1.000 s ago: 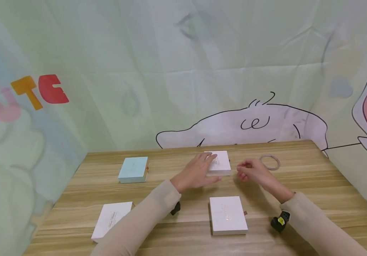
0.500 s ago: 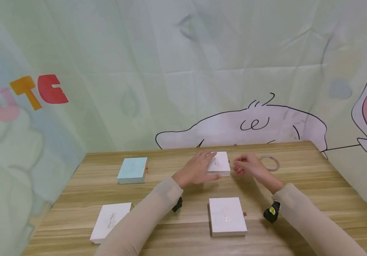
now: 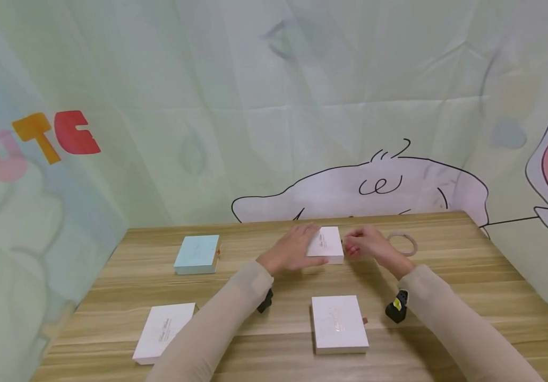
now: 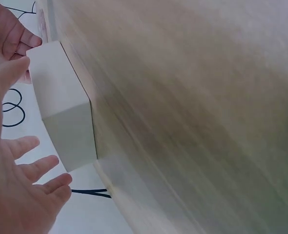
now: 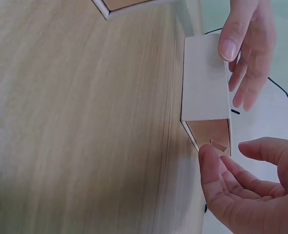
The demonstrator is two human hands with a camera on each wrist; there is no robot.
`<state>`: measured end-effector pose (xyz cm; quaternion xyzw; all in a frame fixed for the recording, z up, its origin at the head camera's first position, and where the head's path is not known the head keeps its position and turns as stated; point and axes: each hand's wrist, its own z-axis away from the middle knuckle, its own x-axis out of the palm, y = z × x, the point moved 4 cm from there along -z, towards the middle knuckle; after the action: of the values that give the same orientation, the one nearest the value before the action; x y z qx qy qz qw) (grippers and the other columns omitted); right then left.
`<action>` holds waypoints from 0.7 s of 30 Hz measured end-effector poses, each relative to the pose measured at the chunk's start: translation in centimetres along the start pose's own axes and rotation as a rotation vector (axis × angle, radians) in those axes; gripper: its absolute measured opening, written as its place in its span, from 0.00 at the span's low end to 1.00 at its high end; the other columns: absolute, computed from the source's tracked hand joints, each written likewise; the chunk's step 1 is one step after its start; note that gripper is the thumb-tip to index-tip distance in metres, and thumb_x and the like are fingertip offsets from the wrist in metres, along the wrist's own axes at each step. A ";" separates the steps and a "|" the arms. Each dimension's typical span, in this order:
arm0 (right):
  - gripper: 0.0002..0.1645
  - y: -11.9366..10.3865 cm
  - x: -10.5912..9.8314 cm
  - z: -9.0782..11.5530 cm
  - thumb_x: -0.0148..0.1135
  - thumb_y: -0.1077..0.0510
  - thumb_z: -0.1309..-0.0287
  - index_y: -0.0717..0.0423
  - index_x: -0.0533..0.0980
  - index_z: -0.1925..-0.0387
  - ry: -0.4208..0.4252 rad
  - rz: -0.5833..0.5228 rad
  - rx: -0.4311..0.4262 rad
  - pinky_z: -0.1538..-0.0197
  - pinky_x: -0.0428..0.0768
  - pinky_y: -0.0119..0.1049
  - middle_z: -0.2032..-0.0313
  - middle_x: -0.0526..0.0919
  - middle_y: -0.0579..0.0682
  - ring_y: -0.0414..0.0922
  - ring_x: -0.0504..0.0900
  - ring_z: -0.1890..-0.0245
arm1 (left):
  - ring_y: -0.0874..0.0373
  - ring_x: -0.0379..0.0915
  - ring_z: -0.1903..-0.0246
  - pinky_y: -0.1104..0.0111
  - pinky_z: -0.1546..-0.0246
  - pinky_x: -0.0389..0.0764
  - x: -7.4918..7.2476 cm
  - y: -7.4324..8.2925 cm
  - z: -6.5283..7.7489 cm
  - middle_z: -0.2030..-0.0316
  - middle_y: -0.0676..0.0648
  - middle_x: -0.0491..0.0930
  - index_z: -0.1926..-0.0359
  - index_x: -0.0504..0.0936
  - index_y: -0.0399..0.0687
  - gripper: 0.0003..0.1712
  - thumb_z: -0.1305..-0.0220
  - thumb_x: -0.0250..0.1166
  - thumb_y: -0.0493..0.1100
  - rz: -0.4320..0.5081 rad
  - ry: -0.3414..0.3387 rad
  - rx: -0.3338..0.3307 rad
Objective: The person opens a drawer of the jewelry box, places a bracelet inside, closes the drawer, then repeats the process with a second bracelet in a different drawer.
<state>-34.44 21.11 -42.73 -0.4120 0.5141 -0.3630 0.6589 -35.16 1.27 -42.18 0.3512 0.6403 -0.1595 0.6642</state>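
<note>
A white drawer-style box (image 3: 330,242) with small lettering lies at the back of the table. My left hand (image 3: 293,248) is at its left side, thumb along the near face and fingers spread over the left edge of the top. In the left wrist view those fingers are relaxed and apart. At the box's right end is my right hand (image 3: 368,245), fingers loosely bent. The right wrist view shows a small ribbon tab (image 5: 218,145) on the box's brown end, with a fingertip right beside it and the thumb held apart.
On the wooden table (image 3: 255,366) are a pale blue box (image 3: 197,253) at back left, a white box (image 3: 164,329) at front left, partly behind the left sleeve, and another white box (image 3: 340,323) in front. A thin greyish ring (image 3: 413,244) lies behind the right hand. A printed cloth hangs behind.
My right hand has moved left, closer to the end of the back white box. My left hand has shifted only slightly, and the boxes stay in place.
</note>
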 end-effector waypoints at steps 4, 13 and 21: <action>0.16 0.2 0.1 -0.5 0.55 0.68 0.32 0.83 0.74 0.52 0.000 -0.001 0.007 0.66 0.84 0.36 0.70 0.82 0.56 0.41 0.80 0.74 | 0.46 0.55 0.30 0.55 0.31 0.58 0.1 0.0 -0.2 0.28 0.41 0.60 0.24 0.56 0.42 0.52 0.37 0.62 0.68 0.007 -0.014 -0.001; 0.15 0.8 0.5 -1.2 0.53 0.69 0.32 0.83 0.74 0.53 -0.027 -0.032 0.009 0.66 0.84 0.36 0.71 0.83 0.54 0.41 0.80 0.74 | 0.47 0.53 0.29 0.55 0.32 0.60 0.2 0.8 -0.9 0.27 0.41 0.59 0.24 0.57 0.42 0.53 0.37 0.61 0.69 -0.015 -0.026 -0.003; 0.14 0.6 0.7 -1.3 0.52 0.71 0.32 0.84 0.73 0.52 -0.040 -0.035 0.021 0.65 0.84 0.36 0.71 0.82 0.54 0.41 0.80 0.74 | 0.46 0.52 0.28 0.57 0.30 0.56 0.2 1.2 -1.3 0.27 0.40 0.58 0.24 0.56 0.40 0.53 0.37 0.60 0.70 -0.036 -0.027 0.016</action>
<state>-35.52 20.49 -43.67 -0.4212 0.4895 -0.3717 0.6669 -35.32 3.00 -42.03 0.3428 0.6360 -0.1811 0.6672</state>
